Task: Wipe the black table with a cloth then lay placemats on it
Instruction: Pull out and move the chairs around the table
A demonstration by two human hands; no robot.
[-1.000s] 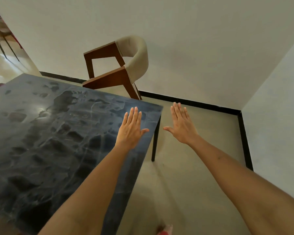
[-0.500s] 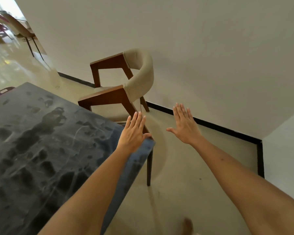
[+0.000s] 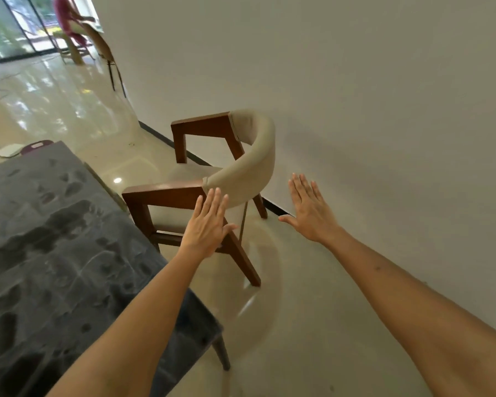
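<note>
Hands, two, the left hand (image 3: 205,224) and right hand (image 3: 309,212), spread flat and empty beside one black table (image 3: 55,253).

The black counter (image 3: 55,253) with a mottled, marbled grey sheen fills the lower left, its dark-legged corner nearest the wooden armchair (image 3: 212,179).

Surface (image 3: 55,253) cut off by the left and bottom edges, one leg showing. Chair (image 3: 226,181) partly hidden behind the left hand (image 3: 206,227). Both forearms cropped at the bottom edge. Distant seated person (image 3: 66,15) blurred, cut by the top edge.
</note>
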